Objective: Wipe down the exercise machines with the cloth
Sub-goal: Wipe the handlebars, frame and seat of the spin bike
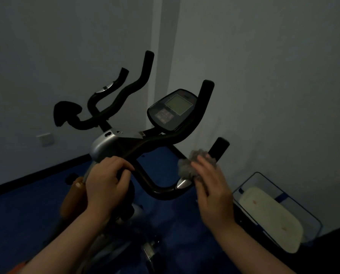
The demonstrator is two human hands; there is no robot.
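The room is dim, with pale grey walls [264, 66] meeting at a corner behind the machine and a dark blue floor [22, 210] edged by a black skirting strip [36, 175]. At far left a single white wall socket [45, 139] sits low on the wall. Next comes one exercise bike [109, 143], its black padded handlebars [125, 95] branching into four upright ends, with a silver-grey housing where the bars join the stem. An orange-brown part [74, 196] shows low beside the stem, though the light is too poor to say what it is. The left hand [105, 184] is curled around the handlebar just below the silver housing, fingers wrapped over the top of the bar. Further right, one oval console [173, 109] with a pale screen and a small button pad tilts toward the camera above the bars. The right hand [212, 192] holds one grey fluffy cloth [194, 163] bunched against the right-hand grip, fingers fairly straight and pressing it to the bar just above a silver sensor plate [183, 183]; the thumb's hold is hidden. At far right one clear plastic box [315, 224] with blue trim rests on the floor against the wall, a cream-coloured pad [268, 216] lying inside it. Two bare forearms enter from the bottom edge.
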